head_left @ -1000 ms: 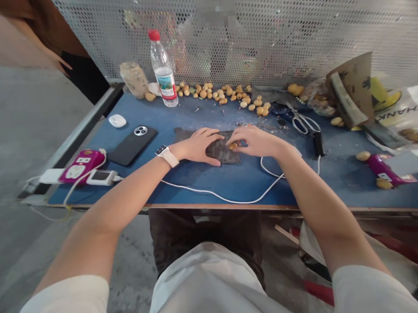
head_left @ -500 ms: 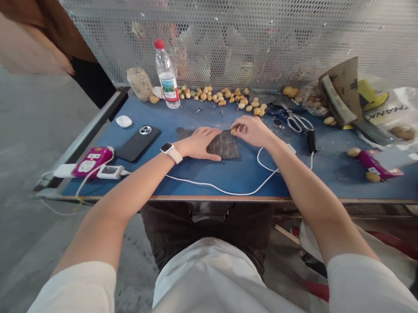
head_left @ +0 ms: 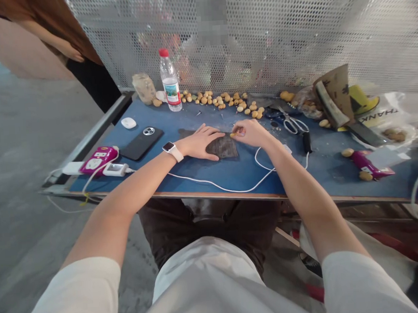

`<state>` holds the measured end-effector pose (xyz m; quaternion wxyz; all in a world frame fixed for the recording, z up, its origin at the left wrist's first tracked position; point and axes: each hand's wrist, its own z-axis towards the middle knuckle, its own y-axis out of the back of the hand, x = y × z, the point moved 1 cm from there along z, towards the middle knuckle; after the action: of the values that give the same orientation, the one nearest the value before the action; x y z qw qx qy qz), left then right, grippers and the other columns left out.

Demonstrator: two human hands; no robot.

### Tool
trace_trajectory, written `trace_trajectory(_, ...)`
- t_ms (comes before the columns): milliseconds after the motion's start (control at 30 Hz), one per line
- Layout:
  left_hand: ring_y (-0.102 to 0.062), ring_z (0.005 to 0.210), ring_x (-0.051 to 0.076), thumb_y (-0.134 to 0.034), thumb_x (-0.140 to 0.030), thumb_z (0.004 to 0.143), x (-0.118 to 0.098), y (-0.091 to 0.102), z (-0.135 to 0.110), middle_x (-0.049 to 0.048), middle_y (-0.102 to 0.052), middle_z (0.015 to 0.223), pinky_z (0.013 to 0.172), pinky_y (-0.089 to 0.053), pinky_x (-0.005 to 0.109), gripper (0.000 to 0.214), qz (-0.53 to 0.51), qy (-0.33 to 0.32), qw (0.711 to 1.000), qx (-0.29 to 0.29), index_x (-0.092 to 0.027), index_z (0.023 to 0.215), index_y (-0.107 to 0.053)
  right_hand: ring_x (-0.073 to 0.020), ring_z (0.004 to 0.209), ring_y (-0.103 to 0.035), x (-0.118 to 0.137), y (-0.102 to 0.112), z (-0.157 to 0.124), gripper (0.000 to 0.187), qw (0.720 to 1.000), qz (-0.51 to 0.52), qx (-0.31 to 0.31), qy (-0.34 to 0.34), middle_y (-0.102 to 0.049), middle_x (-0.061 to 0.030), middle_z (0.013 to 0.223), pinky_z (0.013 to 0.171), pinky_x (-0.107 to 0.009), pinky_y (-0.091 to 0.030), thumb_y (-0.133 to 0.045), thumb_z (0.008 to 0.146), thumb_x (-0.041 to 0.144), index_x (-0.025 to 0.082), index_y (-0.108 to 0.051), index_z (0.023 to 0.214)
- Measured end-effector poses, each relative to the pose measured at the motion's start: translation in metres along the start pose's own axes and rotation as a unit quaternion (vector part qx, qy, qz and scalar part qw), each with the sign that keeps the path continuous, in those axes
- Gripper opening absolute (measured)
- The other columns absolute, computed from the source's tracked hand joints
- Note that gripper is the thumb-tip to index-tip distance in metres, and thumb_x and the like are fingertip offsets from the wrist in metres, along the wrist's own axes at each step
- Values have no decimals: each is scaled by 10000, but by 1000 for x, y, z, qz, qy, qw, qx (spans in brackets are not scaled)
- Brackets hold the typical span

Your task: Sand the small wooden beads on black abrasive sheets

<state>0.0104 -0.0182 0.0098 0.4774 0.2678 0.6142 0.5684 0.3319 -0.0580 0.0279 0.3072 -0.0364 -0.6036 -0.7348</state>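
Note:
My left hand (head_left: 203,143) lies flat with fingers spread, pressing on a dark, rough-looking sheet (head_left: 226,148) on the blue tabletop. At the sheet's upper right edge, my right hand (head_left: 249,133) is closed in a pinch around a small tan nut-like piece (head_left: 233,134). Most of that piece is hidden by the fingers. Behind both hands, a row of similar tan nut-like pieces (head_left: 226,98) lies along the mesh panel. Scissors (head_left: 294,123) rest to the right of my right hand, beside a short black stick-shaped object (head_left: 307,142).
A water bottle (head_left: 171,85) stands at the back left. Left of my arm are a black phone (head_left: 140,144), a white case (head_left: 128,123) and a purple power strip (head_left: 98,159). A white cable (head_left: 218,186) crosses the front. A cleaver (head_left: 365,132) lies right; another person (head_left: 56,43) stands left.
My right hand has turned slightly, so less of the tan piece shows between its fingers. My left hand stays on the sheet. The other person's arm at the left has moved, and the view has shifted slightly.

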Motion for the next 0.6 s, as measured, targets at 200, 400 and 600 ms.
trace_trajectory(200, -628, 1774, 474, -910, -499, 1083, -9, 12, -1, 194, -720, 1890, 1609, -297, 800, 541, -19, -91, 995, -16, -289, 1581, -910, -289, 939, -872, -2, 3, 0, 194, 1000, 4, 15, -3, -948, -72, 989, 977, -413, -667, -865, 905, 195, 228, -951, 1076)
trace_trajectory(400, -789, 1570, 425, -749, -146, 1000, -37, 24, -1, 137, -910, 1627, 1446, -556, 694, 447, -13, -124, 991, -52, -301, 1333, -1002, -305, 933, -890, -5, 2, 0, 232, 1000, 13, 18, 3, -955, -59, 971, 968, -443, -710, -898, 870, 184, 250, -986, 1074)
trace_trajectory(600, -762, 1598, 363, -610, -87, 1094, -40, 24, 1, 111, -907, 1649, 1429, -507, 609, 560, 63, -92, 993, -48, -315, 1456, -971, -313, 961, -911, -4, 1, 0, 209, 1000, 21, 17, 14, -969, -66, 991, 987, -441, -727, -889, 872, 174, 253, -987, 1039)
